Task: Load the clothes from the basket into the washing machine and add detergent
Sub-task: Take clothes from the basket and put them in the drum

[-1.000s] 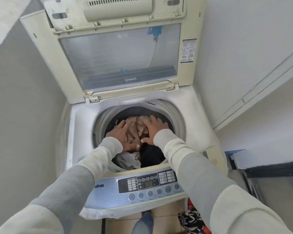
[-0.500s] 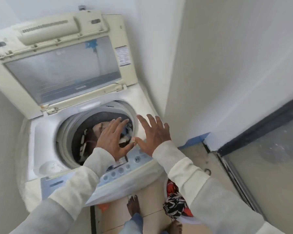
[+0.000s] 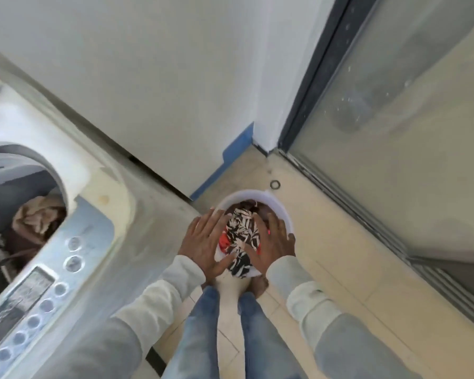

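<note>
Left hand (image 3: 203,242) and right hand (image 3: 272,243) flank clothes (image 3: 242,232).

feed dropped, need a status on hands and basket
Left hand open over basket rim, right hand open over the clothes. Patterned garment on top, not gripped yet. Washing machine open to the left, nothing between.

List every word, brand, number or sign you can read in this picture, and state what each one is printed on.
No text here can be read.
Washing machine control panel: the display and the markings beside its round buttons are too blurred to read.
Patterned garment in the basket: a black-and-white print, with no lettering.
</note>
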